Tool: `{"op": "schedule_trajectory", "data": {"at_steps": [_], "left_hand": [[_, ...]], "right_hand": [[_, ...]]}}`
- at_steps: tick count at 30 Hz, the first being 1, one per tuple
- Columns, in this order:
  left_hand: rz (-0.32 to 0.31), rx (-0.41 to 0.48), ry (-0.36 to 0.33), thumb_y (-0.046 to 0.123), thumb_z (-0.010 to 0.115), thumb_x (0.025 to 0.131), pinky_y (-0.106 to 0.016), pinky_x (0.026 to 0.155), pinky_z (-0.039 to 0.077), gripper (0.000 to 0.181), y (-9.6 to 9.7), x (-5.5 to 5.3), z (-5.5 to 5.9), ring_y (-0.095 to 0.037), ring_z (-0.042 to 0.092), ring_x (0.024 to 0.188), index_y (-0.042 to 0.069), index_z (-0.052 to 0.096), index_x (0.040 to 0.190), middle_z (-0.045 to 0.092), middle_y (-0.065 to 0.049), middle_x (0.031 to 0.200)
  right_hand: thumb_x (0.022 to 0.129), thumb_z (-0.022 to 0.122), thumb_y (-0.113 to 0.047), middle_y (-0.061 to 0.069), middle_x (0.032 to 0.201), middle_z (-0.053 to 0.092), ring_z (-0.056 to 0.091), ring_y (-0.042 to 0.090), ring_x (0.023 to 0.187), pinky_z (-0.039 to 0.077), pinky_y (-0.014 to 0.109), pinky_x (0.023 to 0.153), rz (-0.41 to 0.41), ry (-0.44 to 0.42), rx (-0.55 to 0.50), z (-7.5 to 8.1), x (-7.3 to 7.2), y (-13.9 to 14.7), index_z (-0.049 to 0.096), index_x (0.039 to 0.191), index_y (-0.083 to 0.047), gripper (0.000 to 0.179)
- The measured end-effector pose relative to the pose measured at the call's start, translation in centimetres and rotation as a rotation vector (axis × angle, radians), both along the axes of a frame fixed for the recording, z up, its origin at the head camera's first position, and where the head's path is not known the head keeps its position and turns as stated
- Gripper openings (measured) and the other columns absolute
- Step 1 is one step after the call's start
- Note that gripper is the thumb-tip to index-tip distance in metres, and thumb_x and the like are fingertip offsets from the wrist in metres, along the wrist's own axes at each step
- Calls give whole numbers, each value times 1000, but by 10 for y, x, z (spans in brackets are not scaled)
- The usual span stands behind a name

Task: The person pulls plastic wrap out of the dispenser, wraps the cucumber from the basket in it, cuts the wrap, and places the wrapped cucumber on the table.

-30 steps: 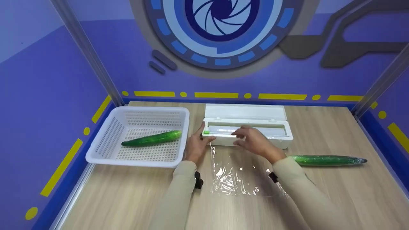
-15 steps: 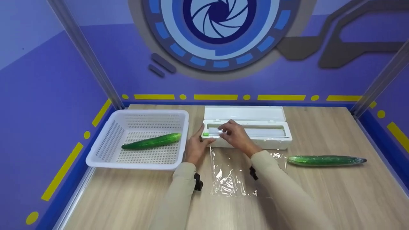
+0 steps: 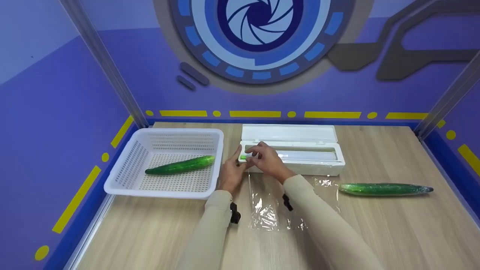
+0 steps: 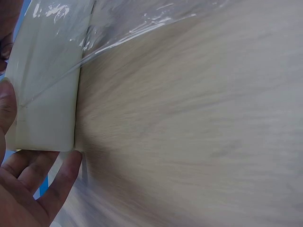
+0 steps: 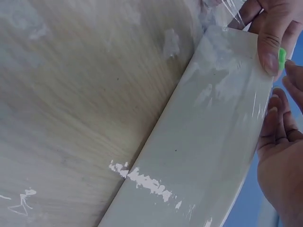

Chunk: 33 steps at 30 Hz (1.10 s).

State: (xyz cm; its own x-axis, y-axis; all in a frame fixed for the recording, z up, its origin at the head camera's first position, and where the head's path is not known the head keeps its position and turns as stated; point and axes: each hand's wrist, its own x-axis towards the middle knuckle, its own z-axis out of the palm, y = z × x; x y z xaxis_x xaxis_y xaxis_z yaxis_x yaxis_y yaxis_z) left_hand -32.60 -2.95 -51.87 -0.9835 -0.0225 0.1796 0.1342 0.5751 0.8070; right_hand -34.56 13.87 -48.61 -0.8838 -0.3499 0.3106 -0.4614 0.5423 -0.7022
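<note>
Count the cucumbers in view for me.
2: one cucumber lies in the white basket, and the other cucumber is on the table, right of the white box.

Sharp glare on the clear film [image 3: 267,212], wrist views duller and hazy.

Basket [image 3: 161,192] is sitting left of film box [image 3: 318,169] on table [image 3: 393,232]; one cucumber [image 3: 182,165] is lying in basket. Film sheet [image 3: 268,213] is spreading before box. Second cucumber [image 3: 386,189] is lying right of sheet.
</note>
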Motion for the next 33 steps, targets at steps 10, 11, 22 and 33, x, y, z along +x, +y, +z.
{"op": "schedule_trajectory", "data": {"at_steps": [10,11,22,33], "left_hand": [[22,-9,-22,34,81,96,-38,72,51,70,0,0,-1,-18,63,81,23,51,159,76,-9,94],[20,-6,-22,35,82,96,-37,71,50,71,-1,0,-1,-18,62,80,23,51,159,74,-8,91],[-6,-1,-23,41,83,92,-33,66,44,78,-2,-1,-1,-15,54,71,23,49,160,71,-9,85],[-13,16,-22,42,84,89,-33,68,46,82,-1,-1,-3,-12,56,72,22,49,160,76,-8,89]], "right_hand": [[96,81,-14,4,96,63,63,22,86,55,40,76,-72,-2,90,-1,2,-7,82,107,-10,12],[96,81,-12,4,96,63,64,23,86,55,40,76,-73,-2,89,-1,2,-7,82,106,-10,11],[94,79,-1,6,94,62,67,25,88,57,40,78,-55,-4,39,-4,-2,-3,81,103,-5,10],[94,80,-3,4,91,60,64,20,84,54,34,74,-15,-8,20,-4,-3,4,81,103,-3,9]]}}
